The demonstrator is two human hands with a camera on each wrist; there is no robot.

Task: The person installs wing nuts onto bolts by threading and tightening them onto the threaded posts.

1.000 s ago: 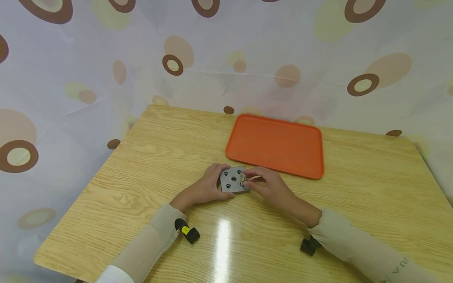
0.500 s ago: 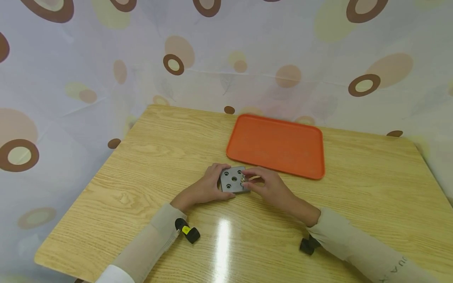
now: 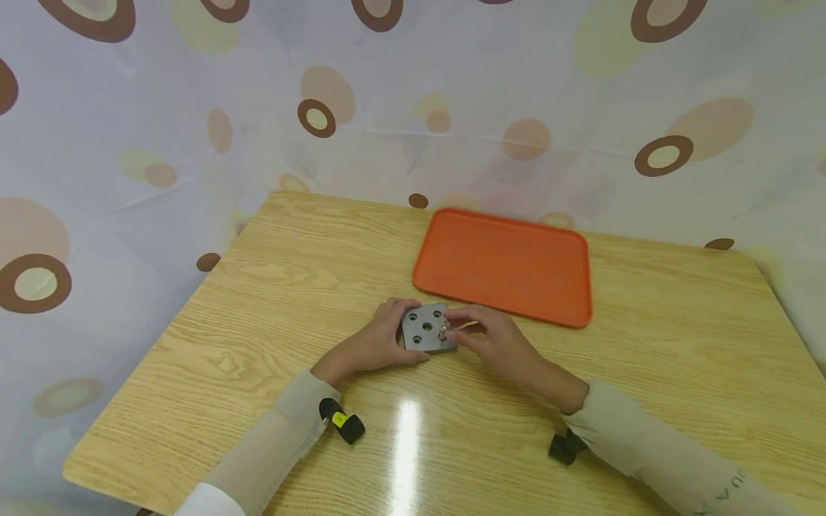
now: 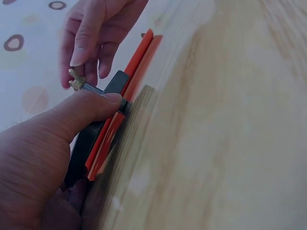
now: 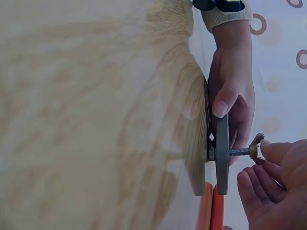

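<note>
A square grey metal plate [image 3: 422,318] with several round holes lies near the middle of the table. My left hand [image 3: 376,342] grips its left side, thumb on the near edge and fingers at the far edge. A threaded bolt [image 5: 238,152] stands up through the right near hole, its dark head below the plate in the right wrist view. On the bolt's upper end sits a brass-coloured wing nut [image 5: 256,149], well above the plate. My right hand [image 3: 495,341] pinches the wing nut between thumb and fingers; the far fingertips are partly hidden.
An orange tray [image 3: 503,265] lies behind the plate toward the back of the wooden table [image 3: 271,287]. A patterned curtain [image 3: 387,86] hangs behind the table. Black wrist cameras [image 3: 342,421] sit on both sleeves.
My right fingers have shifted slightly around the wing nut, which shows more clearly now. The left hand and the plate have stayed in place.
</note>
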